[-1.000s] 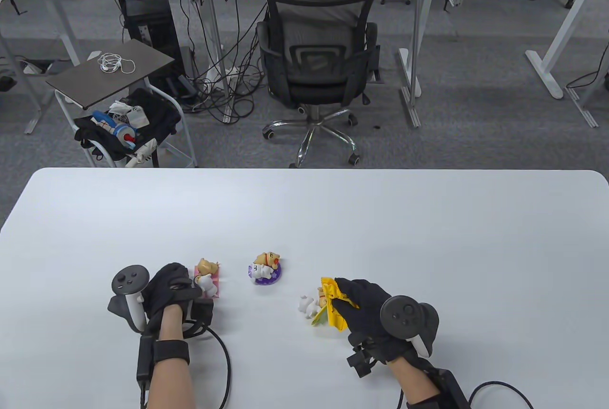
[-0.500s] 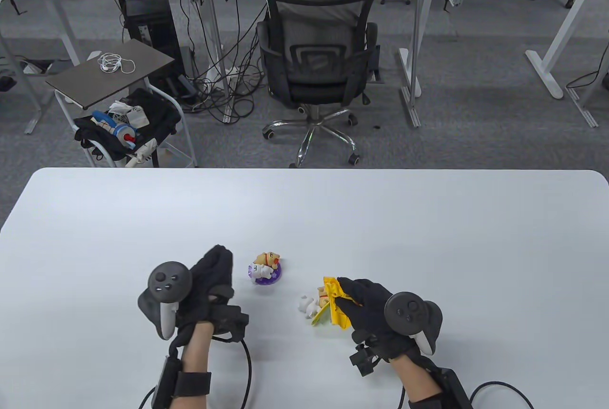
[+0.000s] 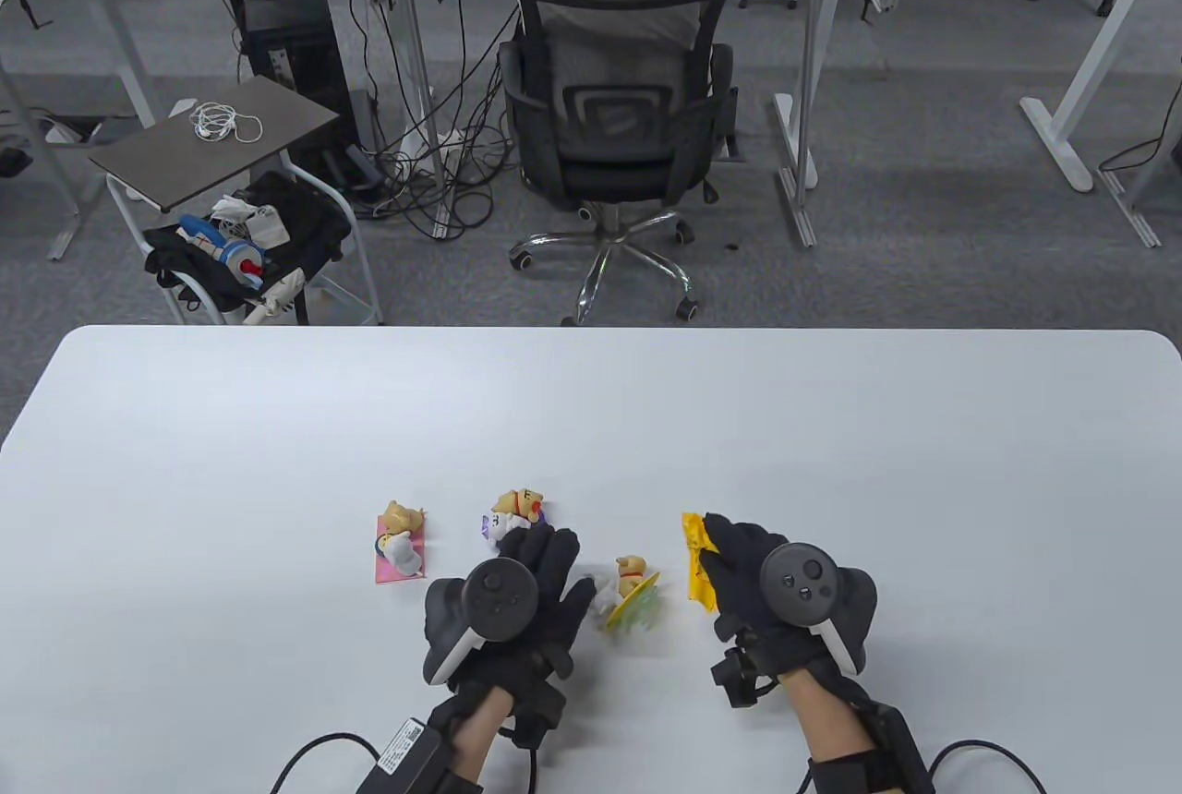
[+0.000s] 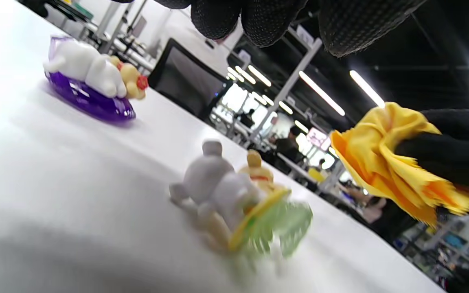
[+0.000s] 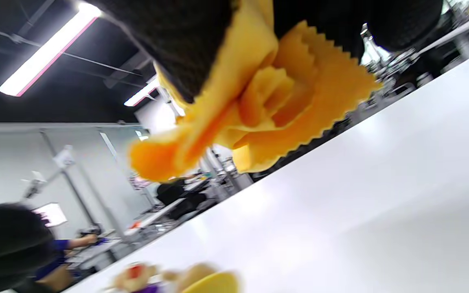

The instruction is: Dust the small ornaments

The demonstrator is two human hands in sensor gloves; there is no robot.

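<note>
Three small animal ornaments stand on the white table point(image 3: 831, 443): one on a pink base point(image 3: 399, 545), one on a purple base point(image 3: 515, 519) and one on a yellow-green base point(image 3: 633, 595). My left hand point(image 3: 559, 559) lies between the purple and yellow-green ornaments with its fingers spread, holding nothing; its thumb is close to the yellow-green ornament point(image 4: 238, 203). To the right of that ornament, my right hand point(image 3: 729, 554) grips a bunched yellow cloth point(image 3: 697, 563), clear of the ornaments. The cloth point(image 5: 267, 106) hangs above the table.
A person sits in a black office chair point(image 3: 614, 120) beyond the table's far edge. A small cart point(image 3: 231, 185) with cables and bags stands at the far left. Cables trail from both wrists over the table's near edge.
My left hand let go of the pink-based ornament and moved right to the yellow-green one. My right hand drew the cloth away to the right, uncovering that ornament.
</note>
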